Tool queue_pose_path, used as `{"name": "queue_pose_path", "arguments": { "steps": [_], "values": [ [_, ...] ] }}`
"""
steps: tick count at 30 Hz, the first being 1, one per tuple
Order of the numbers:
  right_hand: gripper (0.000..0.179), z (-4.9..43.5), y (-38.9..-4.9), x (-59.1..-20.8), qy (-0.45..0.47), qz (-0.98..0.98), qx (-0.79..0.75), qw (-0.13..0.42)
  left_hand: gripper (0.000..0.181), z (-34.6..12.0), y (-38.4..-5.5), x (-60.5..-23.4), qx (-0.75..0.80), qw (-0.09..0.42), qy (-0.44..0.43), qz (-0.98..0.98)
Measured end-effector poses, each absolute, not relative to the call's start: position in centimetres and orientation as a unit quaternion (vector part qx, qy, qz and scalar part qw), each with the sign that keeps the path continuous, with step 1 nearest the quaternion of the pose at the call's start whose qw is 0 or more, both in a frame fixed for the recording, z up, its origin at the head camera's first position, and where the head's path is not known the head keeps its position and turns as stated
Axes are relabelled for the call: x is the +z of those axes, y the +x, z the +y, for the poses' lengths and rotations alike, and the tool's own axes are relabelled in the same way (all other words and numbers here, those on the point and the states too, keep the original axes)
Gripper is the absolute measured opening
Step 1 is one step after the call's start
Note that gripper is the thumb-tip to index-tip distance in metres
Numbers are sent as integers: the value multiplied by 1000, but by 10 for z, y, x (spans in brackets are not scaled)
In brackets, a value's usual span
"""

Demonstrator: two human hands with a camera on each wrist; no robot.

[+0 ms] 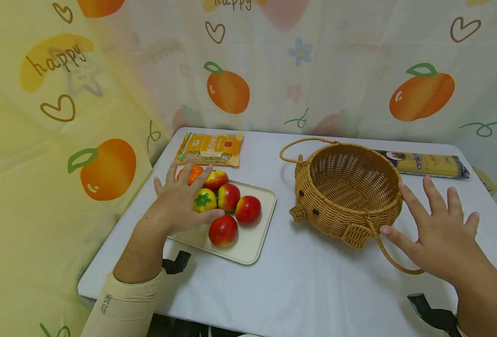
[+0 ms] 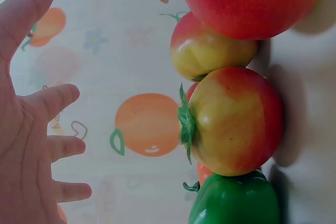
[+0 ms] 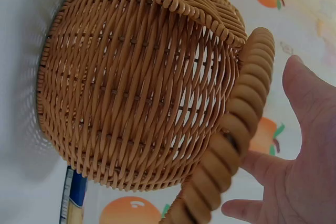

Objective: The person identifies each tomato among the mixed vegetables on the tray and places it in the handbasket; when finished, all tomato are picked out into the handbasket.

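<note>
My left hand (image 1: pixel 177 203) hovers over the left side of a cream tray (image 1: pixel 264 224), fingers spread and holding nothing. Several red-and-yellow fruits lie on that tray, among them a shiny red one (image 1: pixel 223 231) at the front and a yellowish one with a green leafy top (image 1: pixel 205 200). An orange one (image 1: pixel 194 173) sits behind my fingers. The left wrist view also shows a green bell pepper (image 2: pixel 236 200), hidden by my hand from above. My right hand (image 1: pixel 446 234) is spread beside a wicker basket (image 1: pixel 341 227), fingertips near its rim and thumb by the lowered handle (image 1: pixel 393 262).
A yellow food packet (image 1: pixel 210 149) lies behind the tray. Behind the basket, at the back right, is a long pack (image 1: pixel 431 164) that looks like pasta. The basket's second handle (image 1: pixel 288 152) sticks out to the left. A printed curtain hangs behind the white table (image 1: pixel 307 290).
</note>
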State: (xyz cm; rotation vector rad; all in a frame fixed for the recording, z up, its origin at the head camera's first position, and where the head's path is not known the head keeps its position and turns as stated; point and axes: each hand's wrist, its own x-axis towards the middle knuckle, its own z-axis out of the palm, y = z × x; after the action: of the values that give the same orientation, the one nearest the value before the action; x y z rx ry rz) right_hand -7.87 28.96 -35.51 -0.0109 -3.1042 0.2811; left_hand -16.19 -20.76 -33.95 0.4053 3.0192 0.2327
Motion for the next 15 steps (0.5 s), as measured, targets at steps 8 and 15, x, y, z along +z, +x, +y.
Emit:
{"name": "queue_pose_path", "arguments": {
  "steps": [8, 15],
  "values": [
    [106, 289, -79, -354, 3, -996, 93, 9, 110, -209, -159, -339, 79, 47, 135, 987],
    [105, 289, -82, -351, 41, -994, 100, 35, 110, -209, -158, -336, 78, 41, 133, 987]
  ]
}}
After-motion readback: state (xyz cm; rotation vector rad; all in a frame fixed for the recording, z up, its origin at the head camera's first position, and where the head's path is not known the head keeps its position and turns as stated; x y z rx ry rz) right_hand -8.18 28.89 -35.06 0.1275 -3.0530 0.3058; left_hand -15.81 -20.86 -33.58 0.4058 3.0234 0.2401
